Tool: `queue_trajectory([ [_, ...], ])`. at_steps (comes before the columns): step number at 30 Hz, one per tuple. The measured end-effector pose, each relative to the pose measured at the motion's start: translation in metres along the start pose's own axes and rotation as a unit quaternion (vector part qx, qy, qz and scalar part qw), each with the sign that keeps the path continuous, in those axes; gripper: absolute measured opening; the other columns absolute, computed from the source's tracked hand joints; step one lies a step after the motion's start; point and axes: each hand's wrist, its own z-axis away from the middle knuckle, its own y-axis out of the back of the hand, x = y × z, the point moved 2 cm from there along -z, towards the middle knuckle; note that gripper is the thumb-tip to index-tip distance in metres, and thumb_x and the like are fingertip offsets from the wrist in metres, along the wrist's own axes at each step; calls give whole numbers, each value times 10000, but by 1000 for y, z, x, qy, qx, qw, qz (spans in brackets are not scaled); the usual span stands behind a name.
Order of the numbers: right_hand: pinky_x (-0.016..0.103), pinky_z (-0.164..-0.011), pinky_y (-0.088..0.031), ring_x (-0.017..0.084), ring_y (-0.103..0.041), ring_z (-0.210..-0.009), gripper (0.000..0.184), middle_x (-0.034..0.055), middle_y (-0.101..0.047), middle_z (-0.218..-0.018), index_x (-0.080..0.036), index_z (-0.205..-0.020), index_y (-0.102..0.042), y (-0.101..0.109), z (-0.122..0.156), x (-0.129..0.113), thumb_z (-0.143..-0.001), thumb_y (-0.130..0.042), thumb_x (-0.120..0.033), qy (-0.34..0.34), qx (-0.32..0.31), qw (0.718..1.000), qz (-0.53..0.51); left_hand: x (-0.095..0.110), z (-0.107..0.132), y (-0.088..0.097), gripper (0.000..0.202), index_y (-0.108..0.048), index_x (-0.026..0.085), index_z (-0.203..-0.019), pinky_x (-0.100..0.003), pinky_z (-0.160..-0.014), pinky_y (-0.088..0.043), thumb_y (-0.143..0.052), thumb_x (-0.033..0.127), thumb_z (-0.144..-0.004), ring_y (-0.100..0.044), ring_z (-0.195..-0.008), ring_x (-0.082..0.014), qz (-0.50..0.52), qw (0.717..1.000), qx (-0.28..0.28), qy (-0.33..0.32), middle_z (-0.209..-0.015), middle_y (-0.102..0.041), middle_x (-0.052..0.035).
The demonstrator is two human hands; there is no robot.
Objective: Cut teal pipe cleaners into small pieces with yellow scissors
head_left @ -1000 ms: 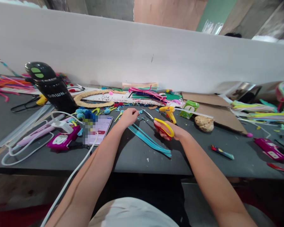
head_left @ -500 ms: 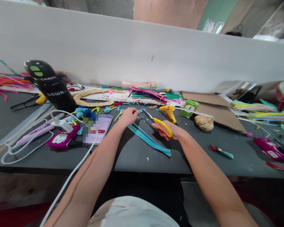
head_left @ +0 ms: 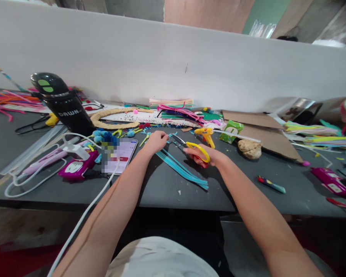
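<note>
My left hand [head_left: 157, 141] is closed in a pinch above the dark table, a bit of light-blue pipe cleaner [head_left: 170, 135] showing at its fingertips. Scissors [head_left: 198, 151] with yellow handles are gripped in my right hand [head_left: 203, 157]. Their metal blades point left toward the left fingertips. Below and between the hands lies a bundle of light-blue pipe cleaners [head_left: 187, 174], its far end partly hidden by my left hand. Short blue clippings are scattered near the blades.
A phone [head_left: 123, 152] with a white cable lies left of my left arm, near a black bottle [head_left: 66, 109] and a purple device [head_left: 77, 166]. A yellow glue gun [head_left: 205, 135], a light-brown lump [head_left: 249, 149], cardboard [head_left: 272, 140] and a small cutter [head_left: 271, 184] are on the right.
The scissors and my right hand have shifted very slightly left. My left hand stays almost in place, and the whole view has moved a little.
</note>
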Motion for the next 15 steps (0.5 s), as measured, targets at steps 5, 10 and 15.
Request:
queue_trajectory([
  [5, 179, -240, -305, 67, -339, -255, 549, -72, -385, -340, -209, -634, -434, 4, -4, -1, -781, -606, -709, -4, -61, 998, -21, -3, -1, -2, 276, -717, 168, -788, -277, -695, -427, -489, 292, -881, -600, -706, -192, -21, 1000, 1, 0, -725, -698, -72],
  [10, 170, -232, -287, 69, -336, -241, 508, -80, -385, -328, -203, -652, -455, 7, -4, -2, -812, -609, -660, 1, -80, 996, -44, -5, -3, -4, 278, -737, 171, -860, -289, -756, -444, -495, 307, -877, -620, -763, -203, -37, 999, 10, -6, -800, -721, -87],
  [15, 177, -235, -270, 69, -305, -232, 534, -69, -360, -302, -210, -595, -415, 7, -5, 2, -840, -566, -660, 0, -63, 997, -54, -7, -4, -3, 295, -740, 171, -889, -294, -768, -450, -488, 323, -875, -623, -781, -211, -36, 999, 18, -4, -848, -732, -98],
])
